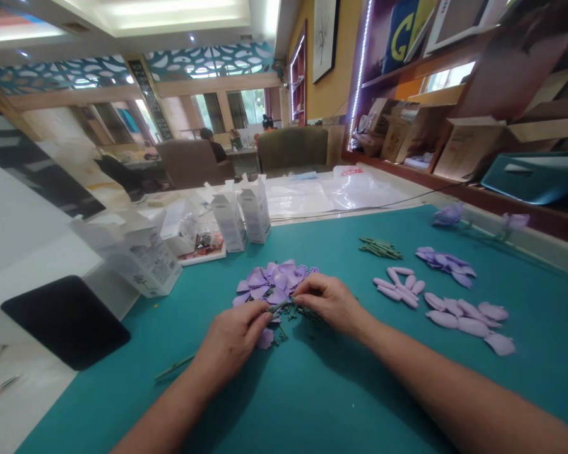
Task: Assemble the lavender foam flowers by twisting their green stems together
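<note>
My left hand (236, 334) is closed around a long green plastic flower stem (175, 367). One end of it sticks out past my thumb, and the other shows beyond my wrist. Close to the front end, my right hand (329, 302) pinches with thumb and forefinger; a bit of green shows there, too small to make out. Behind and under both hands lies a pile of purple petals (277, 280). Small dark green pieces (292, 311) are scattered by the pile, partly hidden by my fingers.
On the teal mat (350, 403), to the right, lie green sticks (380, 248), pale pink bud pieces (398, 287), purple petals (447, 265) and pale petals (471, 318). Finished-looking purple flowers (449, 214) rest behind. White boxes (230, 221) and a black tablet-like slab (66, 321) stand left.
</note>
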The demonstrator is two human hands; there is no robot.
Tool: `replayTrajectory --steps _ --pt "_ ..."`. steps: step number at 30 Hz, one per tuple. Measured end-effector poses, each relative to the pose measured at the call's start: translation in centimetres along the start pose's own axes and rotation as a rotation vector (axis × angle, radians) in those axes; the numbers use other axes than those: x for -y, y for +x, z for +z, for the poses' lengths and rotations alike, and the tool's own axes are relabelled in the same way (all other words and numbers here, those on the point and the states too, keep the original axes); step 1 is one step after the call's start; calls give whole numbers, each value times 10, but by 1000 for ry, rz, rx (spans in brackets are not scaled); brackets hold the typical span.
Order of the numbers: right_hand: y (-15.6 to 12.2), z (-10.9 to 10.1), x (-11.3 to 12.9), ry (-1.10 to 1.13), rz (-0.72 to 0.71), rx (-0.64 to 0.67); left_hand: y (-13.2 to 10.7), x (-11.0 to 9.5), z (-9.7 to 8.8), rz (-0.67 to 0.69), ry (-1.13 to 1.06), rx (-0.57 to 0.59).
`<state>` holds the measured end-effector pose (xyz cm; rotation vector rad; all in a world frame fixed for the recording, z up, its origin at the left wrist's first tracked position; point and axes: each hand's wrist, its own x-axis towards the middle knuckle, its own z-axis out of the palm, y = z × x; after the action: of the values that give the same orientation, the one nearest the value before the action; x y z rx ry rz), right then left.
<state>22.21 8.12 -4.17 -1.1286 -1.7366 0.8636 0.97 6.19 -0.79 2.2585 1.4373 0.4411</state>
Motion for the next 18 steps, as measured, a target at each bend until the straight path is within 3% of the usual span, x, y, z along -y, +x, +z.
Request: replayTrajectory --steps 6,18 --pt "-2 0 -1 -75 -161 -3 1 2 2 1 8 12" --pt "-3 -1 1 -160 -208 23 1 1 3 18 33 16"
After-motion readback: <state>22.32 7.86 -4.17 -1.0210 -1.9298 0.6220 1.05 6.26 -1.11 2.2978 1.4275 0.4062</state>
